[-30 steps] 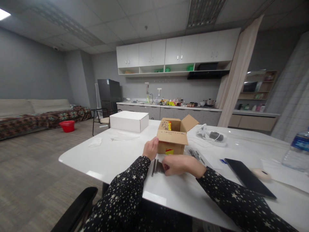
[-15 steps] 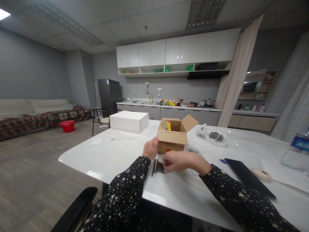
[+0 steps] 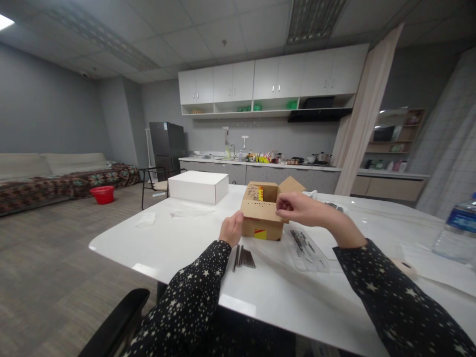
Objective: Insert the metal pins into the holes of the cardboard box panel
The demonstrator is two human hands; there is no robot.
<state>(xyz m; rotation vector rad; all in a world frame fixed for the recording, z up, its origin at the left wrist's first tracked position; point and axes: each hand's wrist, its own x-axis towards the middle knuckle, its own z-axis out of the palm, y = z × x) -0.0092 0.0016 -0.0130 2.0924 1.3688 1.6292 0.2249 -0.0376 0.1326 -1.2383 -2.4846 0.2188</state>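
Observation:
An open cardboard box (image 3: pixel 260 225) with red-and-yellow print stands on the white table in front of me. My left hand (image 3: pixel 231 229) is closed at the box's front left corner, thumb uppermost, gripping its edge. Above the right end of the front flap is my right hand (image 3: pixel 295 206), its fingers curled together; anything inside them is hidden. Between me and the box, several thin grey metal rods (image 3: pixel 245 258) lie side by side. To their right rests a clear plastic case (image 3: pixel 310 258) with small dark pieces in it.
A closed white box (image 3: pixel 197 187) stands at the back left, with clear film (image 3: pixel 189 212) and a crumpled white piece (image 3: pixel 145 220) before it. At right are a pale mouse-like object (image 3: pixel 403 267) and a water bottle (image 3: pixel 459 230). A chair armrest (image 3: pixel 119 317) is near my left.
My right hand has risen from beside the metal rods to the box's front flap, moving up and right. The plastic case now shows. My left hand stays at the box corner.

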